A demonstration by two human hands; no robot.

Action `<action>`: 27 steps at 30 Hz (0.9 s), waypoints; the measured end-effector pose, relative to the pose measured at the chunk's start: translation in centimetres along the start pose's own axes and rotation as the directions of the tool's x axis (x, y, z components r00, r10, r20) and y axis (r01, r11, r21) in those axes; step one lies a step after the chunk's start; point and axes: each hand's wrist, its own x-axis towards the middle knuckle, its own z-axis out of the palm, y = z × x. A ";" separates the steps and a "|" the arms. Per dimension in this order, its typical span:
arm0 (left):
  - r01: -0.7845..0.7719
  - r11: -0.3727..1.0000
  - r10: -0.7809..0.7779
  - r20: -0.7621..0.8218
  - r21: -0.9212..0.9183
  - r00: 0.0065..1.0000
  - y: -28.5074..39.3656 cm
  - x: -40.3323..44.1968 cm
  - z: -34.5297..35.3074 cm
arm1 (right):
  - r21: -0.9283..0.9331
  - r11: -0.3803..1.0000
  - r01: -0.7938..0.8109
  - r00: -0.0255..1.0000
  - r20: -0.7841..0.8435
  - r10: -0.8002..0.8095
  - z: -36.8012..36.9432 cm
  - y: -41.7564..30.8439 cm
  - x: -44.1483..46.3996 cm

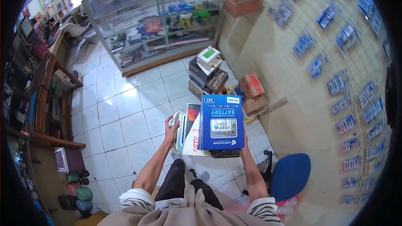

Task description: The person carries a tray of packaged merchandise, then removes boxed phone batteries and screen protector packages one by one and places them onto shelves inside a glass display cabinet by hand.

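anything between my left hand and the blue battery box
Yes, going from the left hand to the blue battery box: a pale-rimmed item, a dark piece with an orange label, then a white sheet marked OPPO.

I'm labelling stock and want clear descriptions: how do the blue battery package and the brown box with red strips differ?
The blue battery package carries white and light-blue lettering; the brown box is crossed by red strips. The package has a pale panel on its face; the box shows none. The package tops the stack in the left hand's grasp, while the box sits near the wall. Both look rectangular.
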 end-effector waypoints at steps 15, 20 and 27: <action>-0.118 0.993 0.114 -0.158 -0.018 0.981 13.0 16.7 -13.3 | -0.141 0.983 -0.119 0.968 0.203 0.146 23.9 4.5 18.1; -0.147 0.982 0.116 -0.235 -0.119 0.965 14.9 23.5 -15.7 | -0.211 0.964 -0.162 0.946 0.245 0.213 31.0 4.0 23.9; -0.177 0.980 0.141 -0.314 -0.090 0.939 16.1 34.8 -19.3 | -0.228 0.961 -0.158 0.936 0.276 0.219 40.1 7.0 34.8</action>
